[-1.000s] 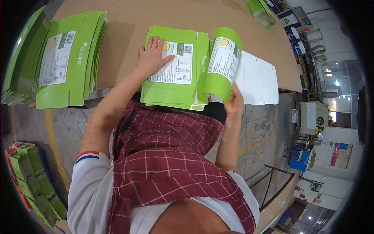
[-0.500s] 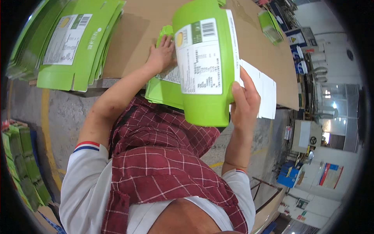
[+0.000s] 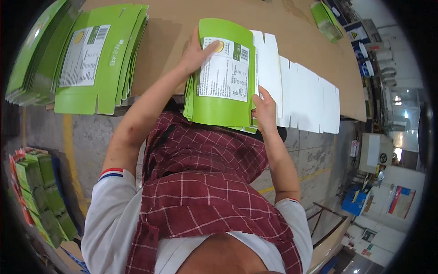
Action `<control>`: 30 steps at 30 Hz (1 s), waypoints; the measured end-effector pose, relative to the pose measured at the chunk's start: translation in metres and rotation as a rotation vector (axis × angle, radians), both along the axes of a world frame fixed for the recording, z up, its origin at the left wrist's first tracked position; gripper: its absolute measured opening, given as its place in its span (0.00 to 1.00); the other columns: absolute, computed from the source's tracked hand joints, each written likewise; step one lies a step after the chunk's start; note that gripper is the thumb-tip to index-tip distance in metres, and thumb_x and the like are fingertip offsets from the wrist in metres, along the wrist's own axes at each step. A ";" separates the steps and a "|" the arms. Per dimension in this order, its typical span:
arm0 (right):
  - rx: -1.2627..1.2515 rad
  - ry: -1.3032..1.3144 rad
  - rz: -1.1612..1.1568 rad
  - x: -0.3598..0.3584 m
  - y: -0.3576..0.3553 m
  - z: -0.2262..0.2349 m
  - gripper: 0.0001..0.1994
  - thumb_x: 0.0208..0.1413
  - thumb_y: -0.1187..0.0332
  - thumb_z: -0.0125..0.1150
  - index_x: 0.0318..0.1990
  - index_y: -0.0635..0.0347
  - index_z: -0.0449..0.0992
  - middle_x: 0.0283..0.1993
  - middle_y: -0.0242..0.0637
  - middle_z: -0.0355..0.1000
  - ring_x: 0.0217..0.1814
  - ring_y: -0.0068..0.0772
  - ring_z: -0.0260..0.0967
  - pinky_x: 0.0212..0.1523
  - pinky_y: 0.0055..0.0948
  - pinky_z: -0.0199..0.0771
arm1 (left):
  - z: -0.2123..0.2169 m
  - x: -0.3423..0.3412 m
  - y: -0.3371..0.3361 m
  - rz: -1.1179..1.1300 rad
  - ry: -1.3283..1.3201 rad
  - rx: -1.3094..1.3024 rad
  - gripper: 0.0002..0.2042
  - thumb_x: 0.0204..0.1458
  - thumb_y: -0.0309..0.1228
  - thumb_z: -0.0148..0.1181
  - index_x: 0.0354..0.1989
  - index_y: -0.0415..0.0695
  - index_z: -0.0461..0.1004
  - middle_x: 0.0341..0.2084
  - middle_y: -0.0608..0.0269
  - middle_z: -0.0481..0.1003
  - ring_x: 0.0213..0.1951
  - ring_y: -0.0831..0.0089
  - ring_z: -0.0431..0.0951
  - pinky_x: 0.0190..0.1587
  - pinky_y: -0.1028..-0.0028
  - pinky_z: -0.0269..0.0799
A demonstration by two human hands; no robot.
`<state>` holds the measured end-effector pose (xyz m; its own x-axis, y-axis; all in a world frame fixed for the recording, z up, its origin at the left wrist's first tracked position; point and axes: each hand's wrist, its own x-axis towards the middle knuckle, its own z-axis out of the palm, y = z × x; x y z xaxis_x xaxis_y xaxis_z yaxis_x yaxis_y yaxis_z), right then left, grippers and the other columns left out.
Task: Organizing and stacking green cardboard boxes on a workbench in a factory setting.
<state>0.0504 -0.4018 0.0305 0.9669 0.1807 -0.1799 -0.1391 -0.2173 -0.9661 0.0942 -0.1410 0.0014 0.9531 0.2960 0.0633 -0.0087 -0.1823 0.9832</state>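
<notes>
A flattened green carton [image 3: 223, 112] with a white printed label lies on top of other green sheets at the table's near edge. My left hand [image 3: 196, 55] grips its left side, the thumb pressed on the label and the fingers along the edge, partly hidden. At the carton's lower right edge, my right hand [image 3: 265, 109] holds it between thumb and fingers. White slotted flaps [image 3: 303, 96] fan out to the right from under the carton.
Tall stacks of green cartons [image 3: 102, 59] stand at the table's left, and a smaller green bundle [image 3: 326, 22] sits at the far right. The brown cardboard tabletop [image 3: 159, 41] runs between them. Bundled green cartons [image 3: 43, 192] are on the floor at left.
The raised, curved carton has come down flat onto the sheets. My left hand has moved from the sheets beneath to the carton's left side; my right hand has shifted lower and left.
</notes>
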 end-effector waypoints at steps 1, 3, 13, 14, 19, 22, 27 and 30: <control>-0.039 -0.030 -0.002 -0.004 0.005 -0.001 0.18 0.58 0.73 0.45 0.56 0.67 0.64 0.34 0.38 0.72 0.24 0.22 0.70 0.18 0.20 0.70 | -0.002 -0.002 -0.006 0.132 -0.004 0.215 0.32 0.57 0.52 0.45 0.67 0.51 0.48 0.62 0.47 0.55 0.65 0.53 0.50 0.62 0.61 0.52; -0.080 -0.029 0.001 -0.010 0.006 0.006 0.17 0.58 0.72 0.45 0.55 0.67 0.65 0.32 0.38 0.72 0.23 0.22 0.70 0.18 0.20 0.69 | -0.006 -0.002 -0.013 0.160 0.028 0.727 0.30 0.58 0.51 0.43 0.66 0.53 0.51 0.63 0.49 0.54 0.66 0.53 0.48 0.62 0.54 0.51; -0.428 -0.341 -0.411 0.052 -0.102 0.024 0.16 0.59 0.63 0.46 0.46 0.66 0.73 0.24 0.34 0.71 0.20 0.21 0.64 0.22 0.22 0.66 | -0.014 0.004 -0.020 -0.103 0.138 1.124 0.23 0.61 0.47 0.35 0.63 0.53 0.57 0.65 0.58 0.52 0.67 0.52 0.44 0.61 0.40 0.44; -0.463 -0.235 -0.323 0.057 -0.100 0.012 0.19 0.61 0.59 0.44 0.44 0.66 0.74 0.26 0.35 0.72 0.24 0.23 0.66 0.26 0.23 0.68 | -0.014 0.003 -0.021 -0.089 0.125 1.136 0.23 0.61 0.47 0.35 0.63 0.53 0.57 0.65 0.58 0.52 0.67 0.52 0.44 0.61 0.40 0.44; 0.167 0.036 -0.093 0.063 -0.049 0.006 0.25 0.64 0.52 0.39 0.56 0.63 0.66 0.46 0.38 0.71 0.43 0.28 0.70 0.42 0.24 0.70 | -0.014 0.003 -0.024 -0.085 0.150 1.185 0.23 0.61 0.46 0.35 0.63 0.52 0.57 0.65 0.58 0.52 0.67 0.52 0.44 0.61 0.40 0.44; 0.368 -0.083 0.089 0.078 -0.011 0.036 0.27 0.63 0.50 0.37 0.61 0.61 0.60 0.56 0.40 0.65 0.54 0.32 0.65 0.52 0.30 0.65 | -0.013 0.003 -0.024 -0.100 0.165 1.186 0.23 0.61 0.46 0.36 0.63 0.52 0.57 0.65 0.58 0.52 0.67 0.52 0.44 0.61 0.40 0.45; -1.103 -0.409 0.350 0.100 0.028 0.017 0.31 0.60 0.47 0.39 0.62 0.61 0.56 0.66 0.41 0.53 0.72 0.43 0.38 0.66 0.61 0.33 | -0.013 0.003 -0.023 -0.088 0.141 1.168 0.23 0.61 0.46 0.37 0.63 0.53 0.57 0.65 0.58 0.52 0.67 0.52 0.45 0.60 0.41 0.47; -1.272 -0.656 0.263 0.061 0.019 -0.010 0.31 0.60 0.48 0.41 0.62 0.63 0.56 0.68 0.43 0.50 0.71 0.48 0.41 0.63 0.64 0.38 | -0.015 0.004 -0.022 -0.076 0.115 1.143 0.23 0.60 0.45 0.38 0.62 0.54 0.58 0.65 0.60 0.53 0.67 0.53 0.47 0.59 0.43 0.50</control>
